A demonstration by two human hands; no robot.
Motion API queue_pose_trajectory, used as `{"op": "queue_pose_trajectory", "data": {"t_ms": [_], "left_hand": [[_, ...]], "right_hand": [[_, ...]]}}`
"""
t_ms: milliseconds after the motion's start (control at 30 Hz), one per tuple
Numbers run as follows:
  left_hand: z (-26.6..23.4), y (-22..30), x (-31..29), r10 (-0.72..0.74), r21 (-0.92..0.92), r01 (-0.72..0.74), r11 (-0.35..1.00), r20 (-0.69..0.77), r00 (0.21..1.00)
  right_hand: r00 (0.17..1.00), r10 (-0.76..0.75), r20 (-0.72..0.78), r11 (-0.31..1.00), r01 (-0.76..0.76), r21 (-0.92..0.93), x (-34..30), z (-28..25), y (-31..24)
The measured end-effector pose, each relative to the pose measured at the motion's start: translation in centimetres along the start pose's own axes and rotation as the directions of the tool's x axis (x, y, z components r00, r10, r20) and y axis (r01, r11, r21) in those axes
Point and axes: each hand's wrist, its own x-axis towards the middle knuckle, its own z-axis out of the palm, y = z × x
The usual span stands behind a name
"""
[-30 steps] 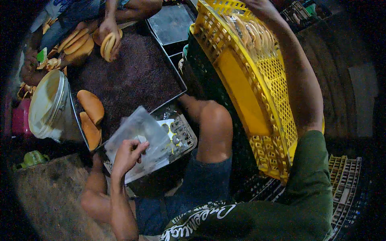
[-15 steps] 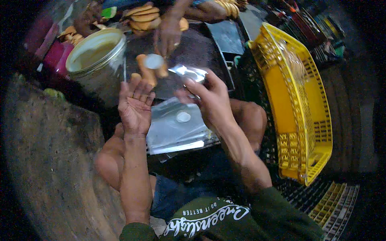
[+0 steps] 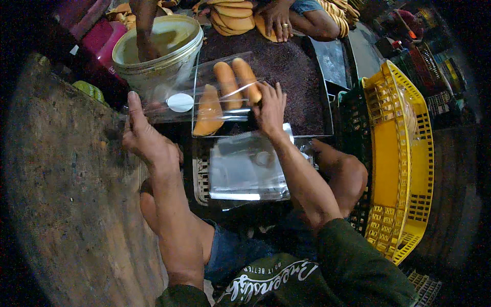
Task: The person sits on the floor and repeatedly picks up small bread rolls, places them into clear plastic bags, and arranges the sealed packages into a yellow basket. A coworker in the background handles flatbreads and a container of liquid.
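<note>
A clear plastic bag (image 3: 158, 97) with a round white label stretches between my hands. My left hand (image 3: 151, 137) is closed on its left end, thumb up. At the bag's right end, my right hand (image 3: 272, 108) grips the film, its upper fingers partly extended beside a long bread roll (image 3: 246, 79). Another roll (image 3: 226, 82) lies to its left, and a flatter folded bread piece (image 3: 208, 112) sits near the tray's corner. The film overlaps the breads; I cannot tell whether any is inside. Below my right hand lies a stack of clear bags (image 3: 240, 171).
The dark tray (image 3: 302, 89) spans the middle. A white bucket (image 3: 158, 71) stands left, another person's arm (image 3: 147, 30) in it. That person's other hand (image 3: 277, 21) touches bread beside a bread pile (image 3: 230, 15). A yellow crate (image 3: 386, 153) stands right.
The bag, crumpled in my right hand before, is now spread between both hands. My left hand has moved left and closed on it. The other person's hand has left the rolls.
</note>
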Motion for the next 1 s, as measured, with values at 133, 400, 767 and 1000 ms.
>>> {"op": "queue_pose_trajectory", "data": {"t_ms": [133, 400, 767, 1000], "left_hand": [[-1.3, -3.0, 1.2, 0.181, 0.022, -0.181, 0.983, -0.010, 0.983], [-0.4, -6.2, -0.4, 0.201, 0.365, -0.307, 0.879, 0.301, 0.932], [0.6, -5.4, -8.2, -0.155, -0.043, 0.301, 0.953, 0.783, 0.603], [0.8, -5.7, -8.5, -0.477, -0.100, 0.624, 0.775, 0.556, 0.681]], "right_hand": [[0.851, 0.212, 0.481, 0.681, -0.482, 0.552, 3.3, -8.2, -1.2], [0.852, 0.300, 0.430, 0.172, -0.491, 0.854, -2.1, -27.6, 0.7], [0.896, 0.204, 0.394, 0.326, -0.442, 0.836, -1.9, -21.4, -6.9], [0.899, 0.028, -0.438, 0.956, 0.105, 0.275, -3.9, -19.1, -9.9]]}}
